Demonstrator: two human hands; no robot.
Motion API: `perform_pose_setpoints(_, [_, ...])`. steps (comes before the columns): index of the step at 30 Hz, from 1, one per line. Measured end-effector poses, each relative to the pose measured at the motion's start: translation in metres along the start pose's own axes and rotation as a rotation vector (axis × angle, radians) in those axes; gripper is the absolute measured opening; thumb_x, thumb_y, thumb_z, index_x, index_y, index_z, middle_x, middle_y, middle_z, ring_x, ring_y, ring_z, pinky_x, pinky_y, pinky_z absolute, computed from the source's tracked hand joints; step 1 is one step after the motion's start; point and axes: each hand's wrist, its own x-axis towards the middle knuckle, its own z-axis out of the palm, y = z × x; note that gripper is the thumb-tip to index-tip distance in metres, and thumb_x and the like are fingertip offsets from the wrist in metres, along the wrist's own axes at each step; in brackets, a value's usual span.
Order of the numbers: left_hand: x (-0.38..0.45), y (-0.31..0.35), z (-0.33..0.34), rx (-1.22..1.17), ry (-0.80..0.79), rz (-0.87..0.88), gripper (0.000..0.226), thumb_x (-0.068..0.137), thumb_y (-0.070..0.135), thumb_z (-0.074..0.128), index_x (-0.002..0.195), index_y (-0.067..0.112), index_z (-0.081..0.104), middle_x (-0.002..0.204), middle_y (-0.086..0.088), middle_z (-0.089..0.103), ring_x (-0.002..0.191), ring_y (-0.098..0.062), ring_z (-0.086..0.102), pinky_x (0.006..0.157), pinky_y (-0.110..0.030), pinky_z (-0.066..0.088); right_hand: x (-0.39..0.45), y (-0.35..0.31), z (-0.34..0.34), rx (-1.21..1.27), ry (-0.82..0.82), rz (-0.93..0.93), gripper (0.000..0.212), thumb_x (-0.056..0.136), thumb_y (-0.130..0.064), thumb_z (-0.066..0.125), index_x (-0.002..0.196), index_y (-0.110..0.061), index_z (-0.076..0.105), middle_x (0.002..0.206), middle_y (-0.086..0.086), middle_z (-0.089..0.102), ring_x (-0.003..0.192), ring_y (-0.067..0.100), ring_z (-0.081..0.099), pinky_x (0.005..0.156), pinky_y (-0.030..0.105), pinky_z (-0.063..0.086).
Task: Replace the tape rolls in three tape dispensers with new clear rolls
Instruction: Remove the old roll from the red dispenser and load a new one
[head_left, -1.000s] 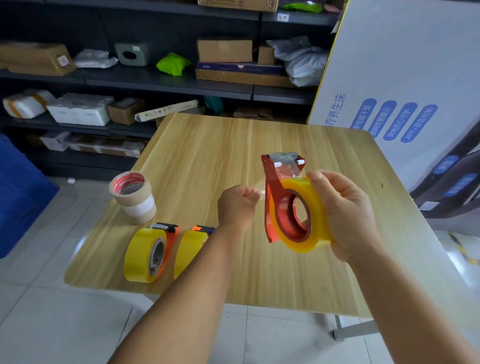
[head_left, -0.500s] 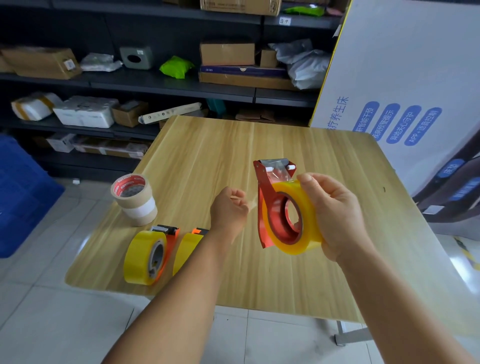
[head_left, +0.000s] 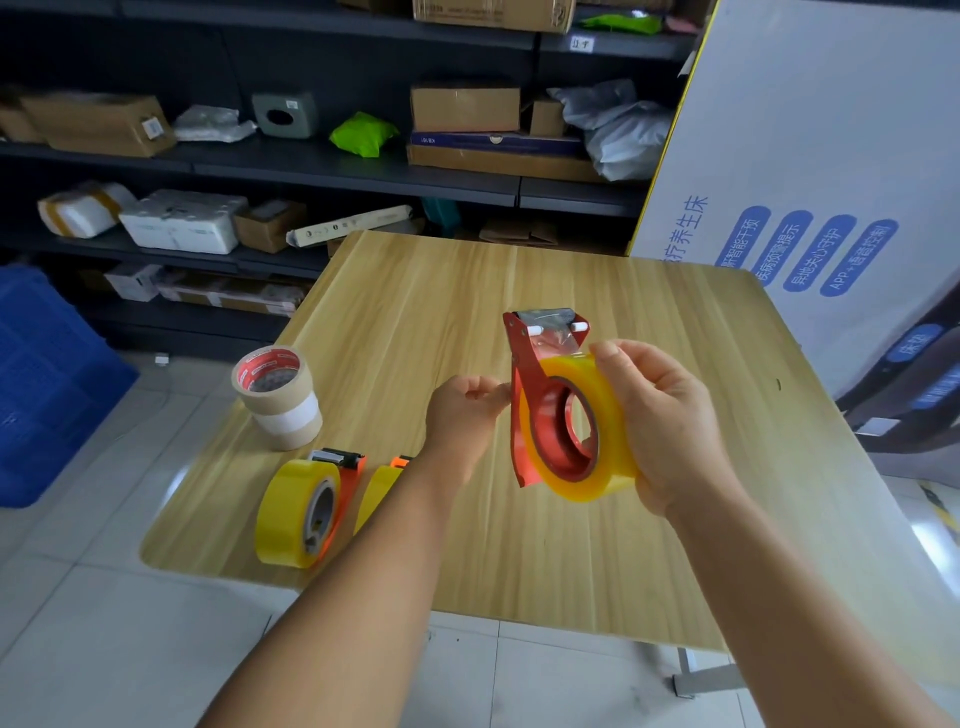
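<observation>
Lower left: we see stack of brown tape rolls (head_left: 277, 397) on counter (head_left: 415, 291); below it, two orange dispensers (head_left: 306, 512) with yellow rolls. Centre: our left hand (head_left: 465, 415) curled closed, fingertips pinched just beside red dispenser (head_left: 524, 405); what it pinches, we cannot tell. Centre right: our right hand (head_left: 660, 426) grips clear roll (head_left: 587, 426) seated in red dispenser, held above counter.

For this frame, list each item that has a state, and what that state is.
red dispenser: loaded, held above the table
yellowish roll: mounted, gripped by right hand
left hand: closed beside the dispenser
orange dispenser: loaded, on the table
second orange dispenser: loaded, partly hidden
brown rolls: stacked
</observation>
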Motion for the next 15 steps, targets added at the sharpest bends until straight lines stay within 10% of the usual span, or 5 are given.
perform_pose_setpoints(15, [-0.036,-0.061,0.009,-0.162,0.061,-0.041,0.025,0.079,-0.010,0.058,0.076,0.015,0.055,0.076,-0.001,0.069,0.065,-0.008,0.061,0.055,-0.010,0.046,0.002,0.030,0.004,-0.049,0.093,0.155,0.016,0.083,-0.044,0.067,0.081,-0.030,0.072,0.079,-0.004,0.072,0.075,0.020,0.068,0.066,0.037,0.059])
